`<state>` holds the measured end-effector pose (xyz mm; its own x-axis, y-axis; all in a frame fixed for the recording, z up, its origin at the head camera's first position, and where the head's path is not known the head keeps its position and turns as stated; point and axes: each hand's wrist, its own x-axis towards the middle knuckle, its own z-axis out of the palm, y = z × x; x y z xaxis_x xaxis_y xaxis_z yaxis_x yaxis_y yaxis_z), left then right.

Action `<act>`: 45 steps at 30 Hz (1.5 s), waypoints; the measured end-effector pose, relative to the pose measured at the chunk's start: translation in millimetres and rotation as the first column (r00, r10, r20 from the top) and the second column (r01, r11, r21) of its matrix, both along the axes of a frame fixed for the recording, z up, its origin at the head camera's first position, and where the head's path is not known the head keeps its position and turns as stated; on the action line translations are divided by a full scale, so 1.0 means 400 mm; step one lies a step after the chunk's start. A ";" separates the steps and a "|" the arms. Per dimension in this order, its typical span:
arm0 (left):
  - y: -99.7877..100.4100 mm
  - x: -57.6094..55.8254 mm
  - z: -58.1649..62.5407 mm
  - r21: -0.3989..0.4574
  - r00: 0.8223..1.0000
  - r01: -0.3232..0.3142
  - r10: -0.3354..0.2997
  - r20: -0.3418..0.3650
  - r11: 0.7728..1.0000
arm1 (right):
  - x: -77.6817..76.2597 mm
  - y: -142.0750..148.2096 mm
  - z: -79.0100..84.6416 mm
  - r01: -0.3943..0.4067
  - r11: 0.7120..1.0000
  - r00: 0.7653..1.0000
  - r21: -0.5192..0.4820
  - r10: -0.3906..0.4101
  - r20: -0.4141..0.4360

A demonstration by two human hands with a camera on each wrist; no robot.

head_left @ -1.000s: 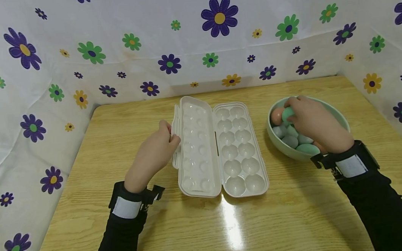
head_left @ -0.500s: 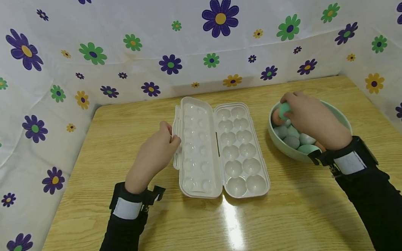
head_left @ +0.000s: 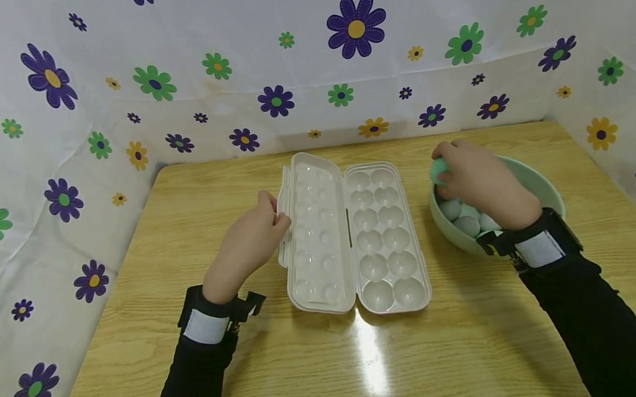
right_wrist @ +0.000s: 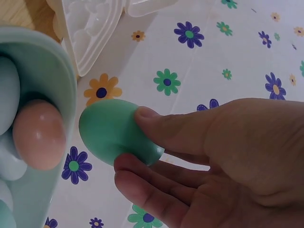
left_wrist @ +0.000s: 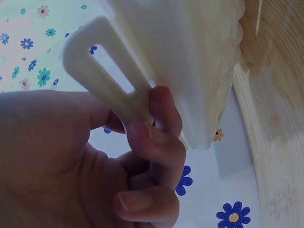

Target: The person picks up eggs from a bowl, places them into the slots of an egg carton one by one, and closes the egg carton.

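A white plastic egg carton lies unfolded on the table, its egg cups bare. My left hand pinches the slotted handle along the lid's outer edge, fingers curled round it in the left wrist view. At the right, my right hand is over the far left rim of a pale green bowl, pinching a green egg between thumb and fingers. In the right wrist view that egg is above the rim, and a brown egg lies in the bowl below it. My right hand hides part of the bowl's eggs.
The wooden table extends in front of the carton and to its left. A flowered white cloth hangs behind the table and along both sides. Several grey and green eggs fill the bowl.
My right hand has lifted the green egg up from among the other eggs and moved slightly left, to the bowl's rim. The left hand keeps its hold on the carton's handle.
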<state>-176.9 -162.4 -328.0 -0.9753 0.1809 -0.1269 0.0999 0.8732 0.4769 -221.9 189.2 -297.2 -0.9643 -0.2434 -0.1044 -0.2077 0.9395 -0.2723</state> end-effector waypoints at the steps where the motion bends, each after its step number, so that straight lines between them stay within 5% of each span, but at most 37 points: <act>1: -0.001 0.001 0.000 0.002 1.000 -0.002 0.002 0.001 1.000 | -0.002 -0.004 0.000 -0.006 1.000 1.000 0.002 0.006 0.001; 23: -0.022 0.003 -0.009 -0.007 1.000 -0.015 0.015 -0.013 1.000 | -0.056 -0.117 -0.024 -0.096 0.995 0.989 -0.012 0.094 -0.113; 34: -0.016 0.003 -0.005 -0.007 1.000 -0.011 0.011 -0.011 1.000 | -0.086 -0.174 -0.031 -0.151 0.988 0.983 -0.007 0.150 -0.103; 45: -0.013 0.002 -0.001 -0.009 1.000 -0.004 0.004 -0.006 1.000 | -0.105 -0.221 -0.070 -0.186 0.982 0.974 -0.045 0.178 -0.139</act>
